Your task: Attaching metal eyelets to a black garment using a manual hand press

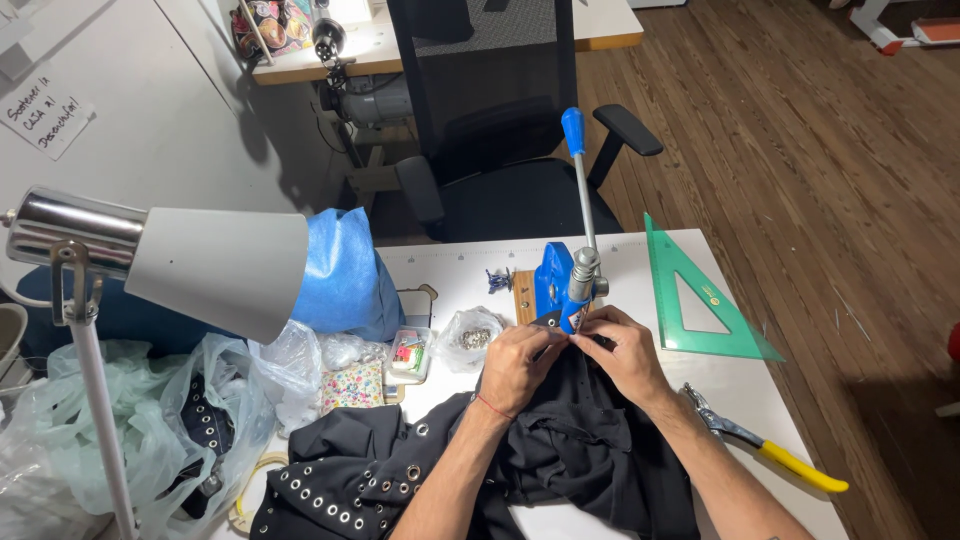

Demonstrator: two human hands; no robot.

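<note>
Head view shows our left hand point(517, 362) and right hand point(622, 352), both pinching the black cloth point(560, 440) flat under the blue press point(560, 285) on the tabletop point(620, 262). We should keep it smooth and fingers clear. The press handle point(579, 175) stands up, leaning slightly away from us.
</note>
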